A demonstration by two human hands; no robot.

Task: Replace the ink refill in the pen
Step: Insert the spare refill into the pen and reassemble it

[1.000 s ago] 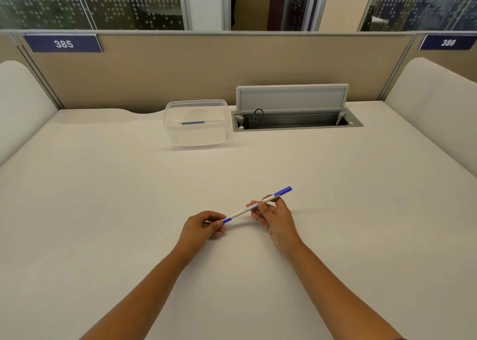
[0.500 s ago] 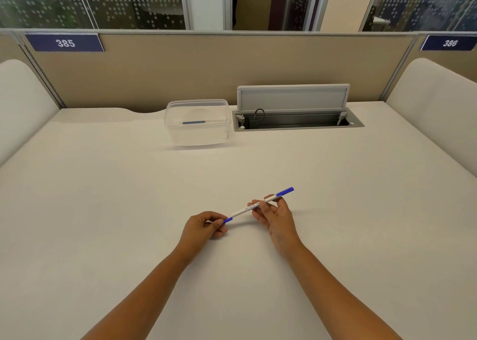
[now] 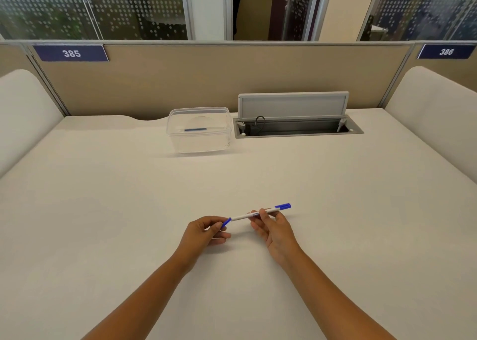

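Both hands pinch the pen point(image 3: 254, 214): left hand point(image 3: 206, 232) on its near blue tip, right hand point(image 3: 273, 230) mid-barrel; its long axis runs up-right, past the right grip.

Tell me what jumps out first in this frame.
Front and centre, two hands hold a white pen with blue ends above the table: the left hand pinches one blue end, the right hand grips the barrel. Farther back, a clear plastic box sits beside an open cable hatch.
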